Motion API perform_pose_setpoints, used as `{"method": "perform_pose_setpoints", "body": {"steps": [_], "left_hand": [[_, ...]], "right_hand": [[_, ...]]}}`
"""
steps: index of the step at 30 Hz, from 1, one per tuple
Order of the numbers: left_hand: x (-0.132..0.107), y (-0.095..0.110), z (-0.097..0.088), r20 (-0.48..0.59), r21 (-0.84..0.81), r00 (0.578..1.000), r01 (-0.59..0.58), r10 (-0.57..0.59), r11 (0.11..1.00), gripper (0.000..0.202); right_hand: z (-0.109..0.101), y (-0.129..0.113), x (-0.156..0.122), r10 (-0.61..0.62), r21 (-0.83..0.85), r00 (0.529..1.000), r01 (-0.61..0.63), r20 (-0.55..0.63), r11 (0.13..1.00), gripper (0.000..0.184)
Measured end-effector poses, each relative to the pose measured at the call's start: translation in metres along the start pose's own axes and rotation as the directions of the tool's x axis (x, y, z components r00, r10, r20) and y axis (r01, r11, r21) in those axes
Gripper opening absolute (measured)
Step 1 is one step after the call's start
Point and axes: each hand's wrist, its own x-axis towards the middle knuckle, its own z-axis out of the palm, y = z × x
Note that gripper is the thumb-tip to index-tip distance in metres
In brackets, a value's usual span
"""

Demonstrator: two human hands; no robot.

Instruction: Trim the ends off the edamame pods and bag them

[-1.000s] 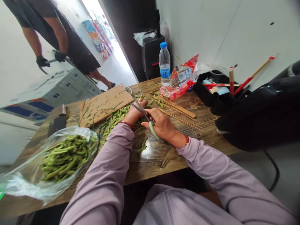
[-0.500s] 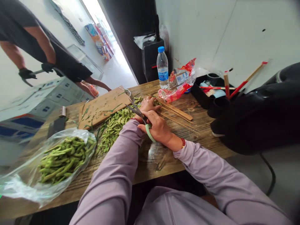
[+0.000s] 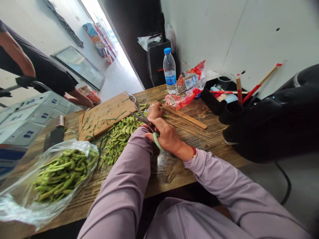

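My right hand [image 3: 167, 133] is closed around a pair of scissors [image 3: 157, 142] with a pale green handle; the dark blades are parted and point to the upper left, above my left wrist. Beyond it, my left hand [image 3: 155, 111] reaches across the table with curled fingers, beside the near-left ends of some thin bamboo skewers [image 3: 190, 120]. What its fingers hold, if anything, is hidden. A heap of green soybean pods [image 3: 119, 136] lies left of my left forearm. More pods [image 3: 65, 174] fill a clear plastic bag [image 3: 22, 205] at the table's left.
A cutting board [image 3: 106, 116] with green scraps and a cleaver [image 3: 53, 137] lie at the back left. Beyond the skewers stand a water bottle [image 3: 170, 73] and red plastic wrapping [image 3: 185, 99]. Black holders [image 3: 234, 112] are at right. Another person [image 3: 32, 63] stands by stacked boxes [image 3: 37, 116].
My left hand has drawn its fingers in more and shifted slightly. The scissors stay in my right hand, blades still parted. The other person has moved left, and the view has shifted a little.
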Motion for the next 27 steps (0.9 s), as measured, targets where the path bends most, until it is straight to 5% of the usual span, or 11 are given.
{"method": "perform_pose_setpoints", "body": {"steps": [10,17,21,27], "left_hand": [[-0.024,-0.042,-0.031,0.087,0.148,0.994,-0.072,0.060,0.986,0.025],[-0.032,-0.018,-0.022,0.135,0.115,0.977,-0.182,0.166,0.977,0.034],[-0.037,-0.003,-0.014,0.132,0.082,0.963,-0.245,0.234,0.966,0.022],[-0.041,-0.009,-0.019,0.038,0.082,0.980,-0.200,0.198,0.976,0.019]], "right_hand": [[0.000,-0.008,-0.003,0.012,-0.020,0.998,-0.011,0.055,1.000,0.040],[0.001,-0.009,-0.005,-0.071,-0.014,0.997,0.072,0.040,0.997,0.038],[0.003,-0.007,-0.007,-0.076,0.005,0.997,0.075,0.022,0.997,0.038],[0.004,-0.006,-0.009,-0.054,-0.021,0.997,0.056,0.056,0.998,0.037]]}}
